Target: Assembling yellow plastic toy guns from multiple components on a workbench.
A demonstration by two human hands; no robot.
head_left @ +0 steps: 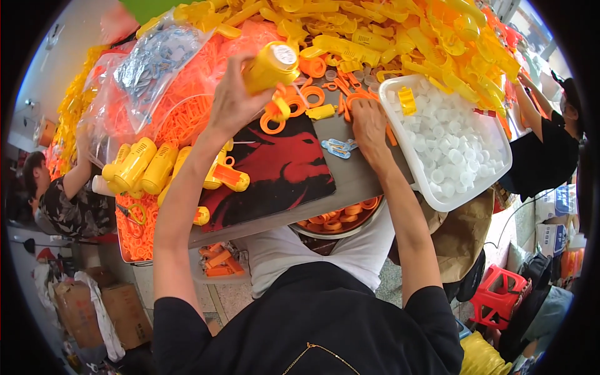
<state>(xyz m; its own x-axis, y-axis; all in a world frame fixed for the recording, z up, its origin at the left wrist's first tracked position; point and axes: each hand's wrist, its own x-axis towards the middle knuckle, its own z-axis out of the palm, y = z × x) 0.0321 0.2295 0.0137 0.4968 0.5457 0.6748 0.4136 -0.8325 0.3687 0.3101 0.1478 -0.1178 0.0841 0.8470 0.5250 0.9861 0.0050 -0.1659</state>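
Note:
My left hand point(228, 100) is raised over the table, its fingers wrapped round a yellow plastic cylinder housing point(265, 72). A round white label or disc covers the housing's far end. Below it, orange rings point(273, 123) lie near the far edge of a black mat point(275, 178) with a red pattern. My right hand point(370, 128) is down among loose orange plastic pieces point(344, 103), its fingers curled; what they hold is hidden. Beside this hand lie a small yellow part point(321, 112) and some small blue-and-silver pieces point(338, 147).
A white tub point(431, 203) of translucent caps stands at the right. Yellow parts point(375, 37) heap up at the back. At the left are yellow housings point(159, 165), scissors point(133, 214) and bagged blue-silver pieces point(156, 59). A bowl of orange rings point(340, 219) sits at my lap. Two people are nearby.

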